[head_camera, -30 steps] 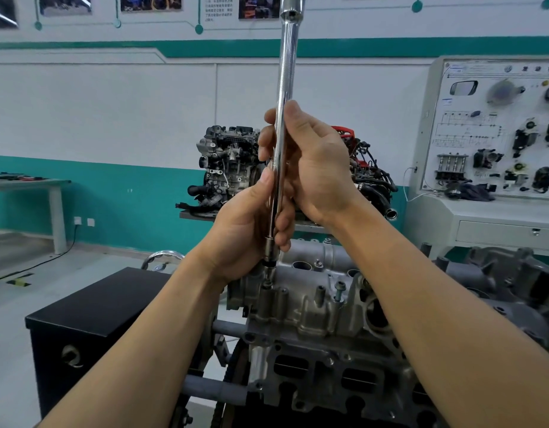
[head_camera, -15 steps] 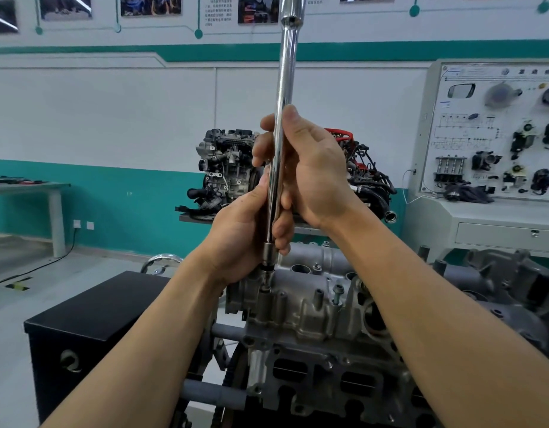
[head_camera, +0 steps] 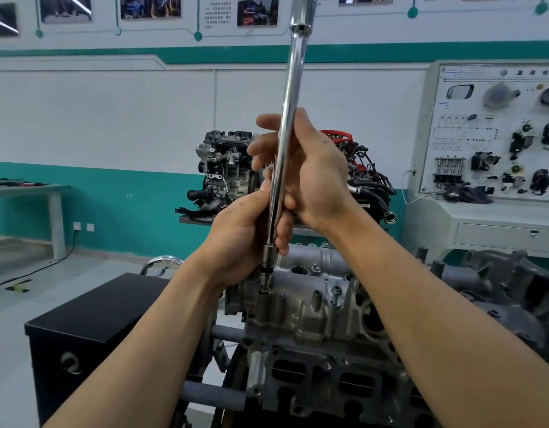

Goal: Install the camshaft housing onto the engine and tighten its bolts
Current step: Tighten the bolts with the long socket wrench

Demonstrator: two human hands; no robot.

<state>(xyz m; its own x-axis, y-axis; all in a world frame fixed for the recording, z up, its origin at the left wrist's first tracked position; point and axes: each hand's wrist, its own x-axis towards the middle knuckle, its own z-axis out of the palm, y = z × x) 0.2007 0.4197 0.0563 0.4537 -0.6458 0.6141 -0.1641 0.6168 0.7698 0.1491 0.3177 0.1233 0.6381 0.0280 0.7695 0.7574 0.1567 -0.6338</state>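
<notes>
A long chrome extension bar [head_camera: 290, 94] stands nearly upright, its socket end [head_camera: 268, 261] seated on a bolt at the near left corner of the grey camshaft housing [head_camera: 307, 307]. My left hand [head_camera: 239, 239] wraps the bar's lower part just above the socket. My right hand [head_camera: 310, 177] holds the bar higher up, palm against the shaft with the fingers partly spread. The housing sits on top of the engine [head_camera: 328, 378]. A loose-looking bolt [head_camera: 336, 293] stands upright further right on the housing.
A black cabinet [head_camera: 91, 329] stands left of the engine. Another grey engine part [head_camera: 511, 291] lies at right. Behind are a display engine [head_camera: 226, 174] on a stand, a white training panel [head_camera: 495, 134] and a table [head_camera: 29, 193] at far left.
The right hand's fingers have loosened and spread along the bar, as if rolling it. The bar stays seated on the same bolt; the left hand has barely moved.
</notes>
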